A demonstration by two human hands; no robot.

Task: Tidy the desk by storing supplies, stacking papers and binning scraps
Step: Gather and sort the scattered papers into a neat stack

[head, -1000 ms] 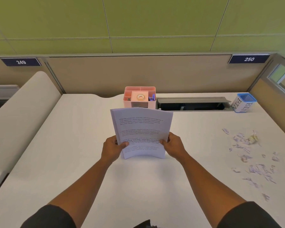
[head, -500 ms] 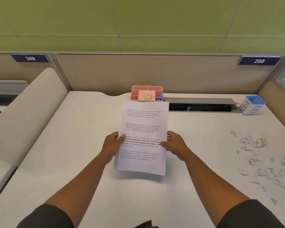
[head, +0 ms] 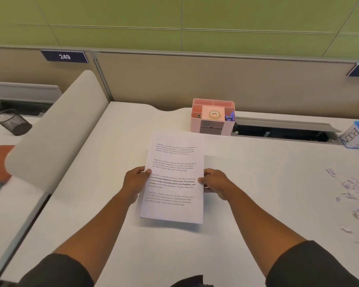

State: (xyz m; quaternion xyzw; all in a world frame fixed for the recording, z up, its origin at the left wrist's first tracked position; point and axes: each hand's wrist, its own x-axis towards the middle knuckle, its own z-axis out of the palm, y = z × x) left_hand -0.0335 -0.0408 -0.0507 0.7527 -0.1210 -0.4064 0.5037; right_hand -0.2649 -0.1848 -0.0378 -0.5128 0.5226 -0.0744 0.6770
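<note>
Left fingers (head: 146,172) pinch the papers' (head: 172,179) left edge, thumb on top; the left hand (head: 134,182) curls beneath. The stack hovers low over the desk (head: 257,166), near the organiser (head: 212,117). The right hand (head: 215,183) grips the opposite edge. Uneven release could fan the sheets; scraps (head: 354,191) wait at right.

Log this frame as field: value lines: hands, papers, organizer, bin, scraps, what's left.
left hand: grips the papers' left edge
right hand: grips the papers' right edge
papers: printed stack, held over the desk, shadow under the near edge
organizer: pink, at the desk's back edge, holds a tape roll
bin: blue-rimmed, labelled BIN, far right
scraps: scattered on the desk's right side, not binned
left to do: set papers down, bin scraps
</note>
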